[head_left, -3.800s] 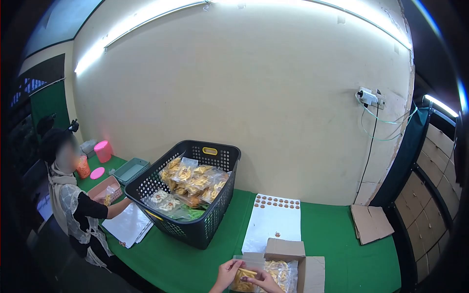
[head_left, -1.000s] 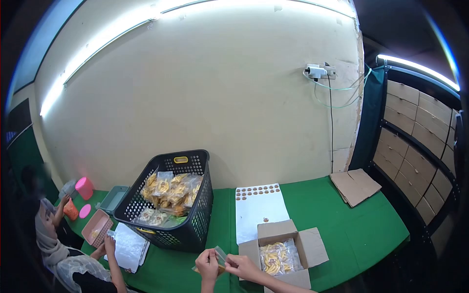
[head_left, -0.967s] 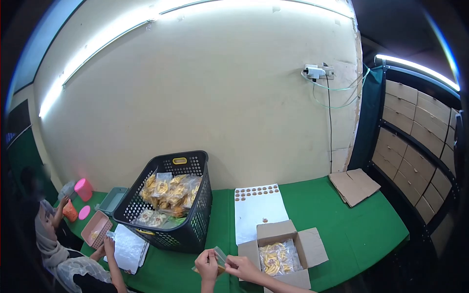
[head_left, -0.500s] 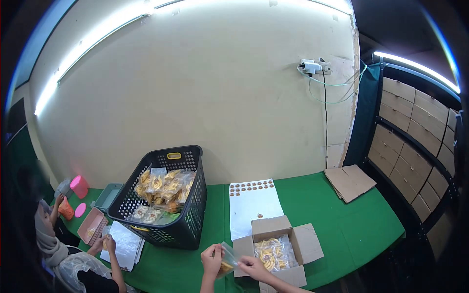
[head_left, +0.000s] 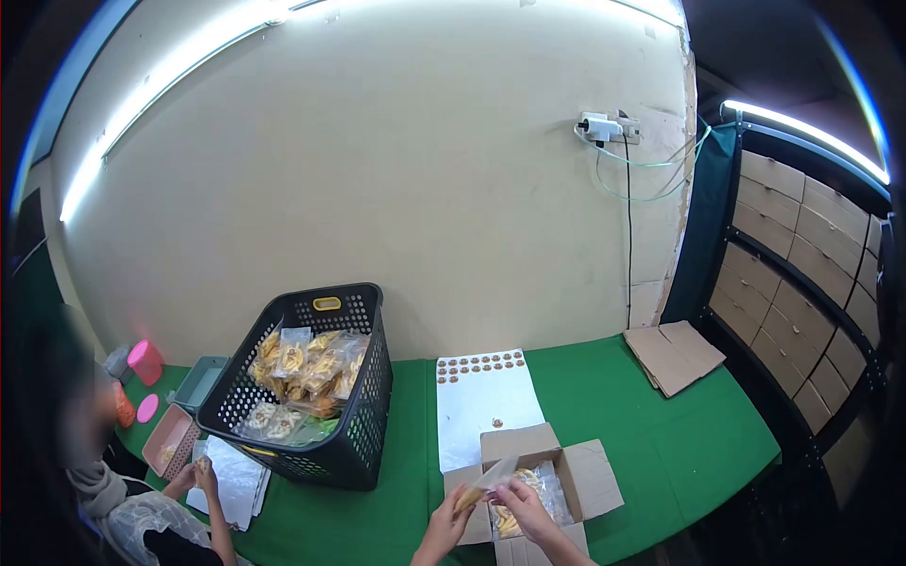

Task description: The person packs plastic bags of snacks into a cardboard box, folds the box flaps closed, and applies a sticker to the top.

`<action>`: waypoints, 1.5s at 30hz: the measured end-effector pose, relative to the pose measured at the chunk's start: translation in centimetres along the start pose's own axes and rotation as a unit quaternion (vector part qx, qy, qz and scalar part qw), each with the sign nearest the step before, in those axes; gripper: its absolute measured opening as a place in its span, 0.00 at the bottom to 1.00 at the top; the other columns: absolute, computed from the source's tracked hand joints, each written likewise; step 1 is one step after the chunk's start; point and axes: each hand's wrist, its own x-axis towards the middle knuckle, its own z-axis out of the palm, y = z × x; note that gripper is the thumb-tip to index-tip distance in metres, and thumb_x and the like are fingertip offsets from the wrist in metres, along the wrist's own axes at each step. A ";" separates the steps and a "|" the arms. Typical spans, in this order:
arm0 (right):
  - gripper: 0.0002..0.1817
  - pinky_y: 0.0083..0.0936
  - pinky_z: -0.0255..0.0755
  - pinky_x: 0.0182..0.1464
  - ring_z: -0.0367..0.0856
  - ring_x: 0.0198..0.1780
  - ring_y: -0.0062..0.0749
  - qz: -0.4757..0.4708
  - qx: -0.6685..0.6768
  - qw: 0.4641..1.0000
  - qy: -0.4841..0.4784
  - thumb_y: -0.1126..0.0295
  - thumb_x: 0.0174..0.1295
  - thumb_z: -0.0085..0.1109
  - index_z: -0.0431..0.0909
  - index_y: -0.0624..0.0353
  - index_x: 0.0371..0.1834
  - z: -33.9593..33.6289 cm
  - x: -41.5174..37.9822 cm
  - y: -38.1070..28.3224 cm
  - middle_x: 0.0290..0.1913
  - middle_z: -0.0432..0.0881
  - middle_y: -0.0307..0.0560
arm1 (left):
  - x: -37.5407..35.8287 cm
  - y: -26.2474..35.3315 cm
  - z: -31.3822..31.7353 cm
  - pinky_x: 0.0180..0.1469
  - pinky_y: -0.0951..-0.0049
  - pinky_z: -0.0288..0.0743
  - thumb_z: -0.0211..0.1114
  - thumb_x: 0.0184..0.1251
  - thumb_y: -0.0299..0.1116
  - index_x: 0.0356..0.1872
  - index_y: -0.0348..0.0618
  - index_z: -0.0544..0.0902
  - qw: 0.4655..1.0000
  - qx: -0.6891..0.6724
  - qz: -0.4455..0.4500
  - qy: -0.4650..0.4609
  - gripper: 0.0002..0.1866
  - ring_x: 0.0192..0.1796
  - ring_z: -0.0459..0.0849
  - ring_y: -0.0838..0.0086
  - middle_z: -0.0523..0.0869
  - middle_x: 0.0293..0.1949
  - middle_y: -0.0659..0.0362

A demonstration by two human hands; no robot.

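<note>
My left hand (head_left: 449, 522) has its fingers closed on the left end of a small clear bag (head_left: 486, 483) with yellow snack in it. The fingers of my right hand (head_left: 525, 509) pinch the other side of this bag. Both hands are over the near left part of an open cardboard box (head_left: 599, 478), which holds similar snack bags (head_left: 550, 492). Behind the box lies a white sheet (head_left: 462, 410) with rows of small round brown stickers and a single one lower down.
A black basket (head_left: 363, 415) full of snack bags stands left. Beyond it are a green tray (head_left: 200, 385), a pink basket (head_left: 172, 439), white sheets (head_left: 231, 481) and a co-worker (head_left: 142, 514). Flat cardboard (head_left: 675, 357) lies at the back right.
Both my hands and the bag have moved right and up, over the box. The bag is now tilted the other way. The camera view has shifted slightly.
</note>
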 end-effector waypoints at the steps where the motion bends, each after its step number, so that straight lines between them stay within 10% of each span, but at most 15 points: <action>1: 0.13 0.19 0.70 0.42 0.77 0.38 0.25 -0.029 -0.042 0.999 0.000 0.66 0.62 0.50 0.69 0.65 0.42 -0.2 0.2 0.1 0.40 0.77 0.48 | -0.1 -0.9 0.0 0.48 0.75 0.70 0.57 0.62 0.31 0.55 0.38 0.67 0.998 -0.032 -0.058 -0.006 0.20 0.45 0.77 0.71 0.77 0.44 0.52; 7: 0.20 0.16 0.67 0.30 0.71 0.27 0.17 0.094 -0.341 0.935 -0.016 0.55 0.57 0.57 0.70 0.63 0.38 -3.0 -0.9 6.4 0.30 0.73 0.40 | -0.6 -3.1 2.2 0.42 0.79 0.71 0.49 0.68 0.39 0.51 0.35 0.70 0.952 -0.272 -0.123 0.069 0.18 0.38 0.77 0.80 0.79 0.38 0.61; 11: 0.17 0.13 0.63 0.25 0.68 0.22 0.14 0.168 -0.095 0.979 -0.061 0.56 0.59 0.55 0.73 0.60 0.26 -3.3 -2.5 6.9 0.20 0.71 0.33 | -1.7 -3.9 2.3 0.40 0.81 0.71 0.48 0.68 0.43 0.48 0.36 0.71 0.938 -0.220 -0.266 -0.022 0.19 0.37 0.77 0.82 0.80 0.36 0.61; 17: 0.18 0.11 0.58 0.22 0.65 0.20 0.12 0.213 -0.072 0.974 0.007 0.55 0.61 0.51 0.74 0.59 0.24 -3.5 -3.5 7.3 0.17 0.70 0.32 | -2.1 -2.6 1.8 0.22 0.82 0.61 0.54 0.62 0.52 0.20 0.36 0.77 0.936 -0.188 -0.285 -0.085 0.26 0.21 0.70 0.85 0.75 0.18 0.65; 23: 0.18 0.14 0.65 0.30 0.70 0.26 0.14 0.218 -0.081 0.973 -0.009 0.56 0.61 0.52 0.75 0.62 0.33 -4.7 -3.3 7.7 0.26 0.75 0.36 | -2.8 -4.2 1.8 0.19 0.81 0.59 0.56 0.60 0.52 0.13 0.38 0.75 0.954 -0.049 -0.279 -0.101 0.27 0.17 0.68 0.84 0.73 0.12 0.65; 29: 0.17 0.15 0.67 0.35 0.71 0.33 0.14 0.168 -0.121 0.978 -0.013 0.61 0.58 0.57 0.75 0.65 0.41 -5.6 -2.6 4.8 0.32 0.77 0.35 | -5.4 -4.4 4.2 0.26 0.83 0.65 0.54 0.63 0.49 0.27 0.36 0.79 0.952 -0.092 -0.232 -0.175 0.22 0.23 0.72 0.85 0.75 0.17 0.66; 33: 0.14 0.14 0.68 0.34 0.73 0.33 0.15 0.051 -0.144 0.984 0.093 0.65 0.58 0.56 0.76 0.65 0.39 -8.6 -1.9 7.5 0.33 0.79 0.39 | -4.2 -2.7 4.8 0.42 0.73 0.72 0.56 0.62 0.43 0.48 0.37 0.72 0.989 0.025 -0.085 -0.118 0.21 0.41 0.80 0.67 0.79 0.40 0.48; 40: 0.29 0.33 0.68 0.44 0.74 0.40 0.44 0.043 -0.532 0.824 0.188 0.65 0.53 0.58 0.61 0.67 0.55 -14.2 -2.4 13.5 0.41 0.74 0.59 | -2.5 -6.9 10.3 0.60 0.44 0.48 0.55 0.59 0.42 0.56 0.45 0.69 0.955 0.284 0.049 -0.069 0.24 0.63 0.61 0.64 0.69 0.57 0.57; 45: 0.28 0.40 0.60 0.54 0.64 0.56 0.48 0.011 -0.639 0.743 0.199 0.66 0.53 0.55 0.61 0.61 0.57 -11.4 -2.8 11.6 0.55 0.65 0.59 | -2.9 -8.5 11.5 0.61 0.45 0.45 0.56 0.56 0.43 0.55 0.47 0.70 0.946 0.314 0.040 -0.069 0.24 0.64 0.59 0.64 0.67 0.60 0.58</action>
